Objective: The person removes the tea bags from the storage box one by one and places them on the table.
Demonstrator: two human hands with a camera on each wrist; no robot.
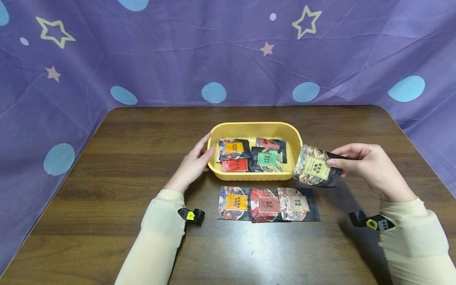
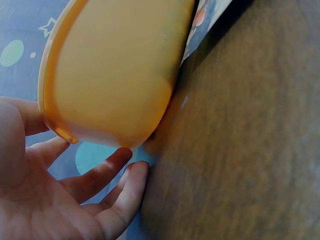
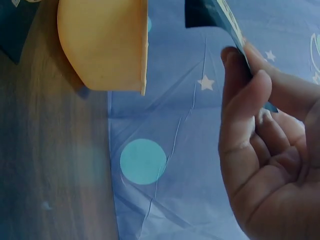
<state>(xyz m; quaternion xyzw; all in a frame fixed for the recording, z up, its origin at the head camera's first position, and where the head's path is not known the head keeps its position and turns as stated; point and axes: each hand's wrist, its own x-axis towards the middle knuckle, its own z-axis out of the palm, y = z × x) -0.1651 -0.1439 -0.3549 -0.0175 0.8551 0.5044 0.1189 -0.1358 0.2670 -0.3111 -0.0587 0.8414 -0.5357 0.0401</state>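
Observation:
A yellow plastic basket [image 1: 254, 128] stands on the table with several tea sachets inside, among them one with an orange label [image 1: 234, 147] and one with a green label [image 1: 267, 159]. My left hand [image 1: 190, 166] holds the basket at its left end, thumb at the rim and fingers along the outer wall [image 2: 115, 75]. Beside the basket's right end, my right hand [image 1: 367, 166] pinches a black tea sachet with a pale yellow-green label [image 1: 317, 168] between thumb and fingers. The wrist view shows this sachet [image 3: 210, 15] edge-on, raised off the table.
In front of the basket, three sachets lie in an overlapping row: orange label [image 1: 233, 202], red label [image 1: 265, 204] and pale label [image 1: 295, 203]. The brown wooden table [image 1: 107, 221] meets a purple patterned cloth [image 1: 242, 59] at its back and sides.

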